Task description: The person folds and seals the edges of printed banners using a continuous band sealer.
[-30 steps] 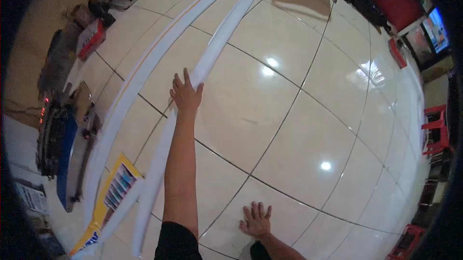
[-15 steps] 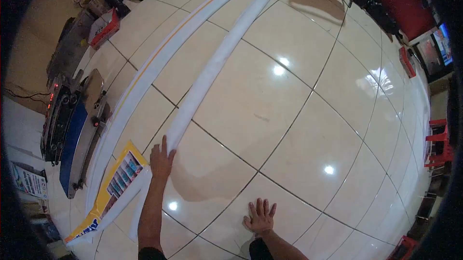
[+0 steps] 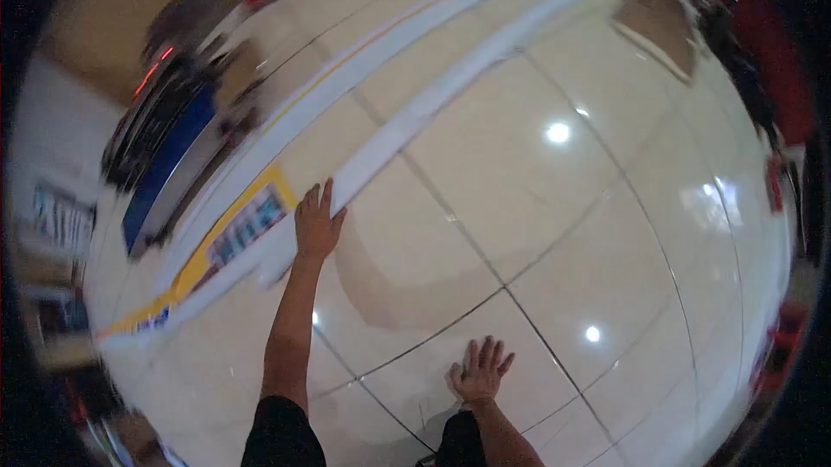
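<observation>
No text, label or number can be read. The yellow printed sheet (image 3: pixel 227 240) on the floor carries rows of small coloured pictures and some dark lettering near its lower end, but motion blur smears it beyond reading. A poster (image 3: pixel 62 220) at the left edge shows blue marks that are likewise too blurred to make out.

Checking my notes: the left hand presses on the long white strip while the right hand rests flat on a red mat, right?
Not quite. In the head view the right hand rests flat on the glossy cream floor tile, not a red mat. The left hand does press on the long white strip.
</observation>
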Demonstrator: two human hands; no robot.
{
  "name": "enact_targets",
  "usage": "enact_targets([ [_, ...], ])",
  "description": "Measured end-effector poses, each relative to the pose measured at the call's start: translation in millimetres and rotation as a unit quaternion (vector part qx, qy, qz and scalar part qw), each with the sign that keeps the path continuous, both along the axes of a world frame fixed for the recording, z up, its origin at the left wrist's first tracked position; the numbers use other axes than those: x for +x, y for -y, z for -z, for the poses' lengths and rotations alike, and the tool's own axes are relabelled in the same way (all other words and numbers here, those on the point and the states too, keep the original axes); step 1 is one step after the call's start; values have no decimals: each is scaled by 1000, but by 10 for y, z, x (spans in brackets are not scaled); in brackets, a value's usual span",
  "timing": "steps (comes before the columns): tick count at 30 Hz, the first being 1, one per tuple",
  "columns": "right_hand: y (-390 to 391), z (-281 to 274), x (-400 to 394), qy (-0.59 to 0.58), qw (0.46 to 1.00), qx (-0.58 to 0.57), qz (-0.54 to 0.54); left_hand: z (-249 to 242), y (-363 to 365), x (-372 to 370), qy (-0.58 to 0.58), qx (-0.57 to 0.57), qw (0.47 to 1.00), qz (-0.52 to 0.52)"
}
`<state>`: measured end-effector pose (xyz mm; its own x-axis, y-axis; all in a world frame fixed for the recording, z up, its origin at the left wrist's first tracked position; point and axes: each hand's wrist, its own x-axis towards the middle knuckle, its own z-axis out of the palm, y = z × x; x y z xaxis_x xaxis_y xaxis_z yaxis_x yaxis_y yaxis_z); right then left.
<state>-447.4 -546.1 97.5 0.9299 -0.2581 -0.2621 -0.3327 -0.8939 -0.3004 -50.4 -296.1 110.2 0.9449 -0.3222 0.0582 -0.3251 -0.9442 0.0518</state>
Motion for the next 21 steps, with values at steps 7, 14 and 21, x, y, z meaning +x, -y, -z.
enact_targets([
  [7, -24, 61, 5, -72, 997, -15, -5, -156, -1000, -723, 0, 105, 991, -85],
  [14, -30, 86, -37, -16, 996, -71, -45, 115, -221, -20, 69, 92, 993, -28],
  [21, -18, 7, 0, -28, 1000, -7, 13, 171, 551, 1085, 63, 127, 990, -16],
])
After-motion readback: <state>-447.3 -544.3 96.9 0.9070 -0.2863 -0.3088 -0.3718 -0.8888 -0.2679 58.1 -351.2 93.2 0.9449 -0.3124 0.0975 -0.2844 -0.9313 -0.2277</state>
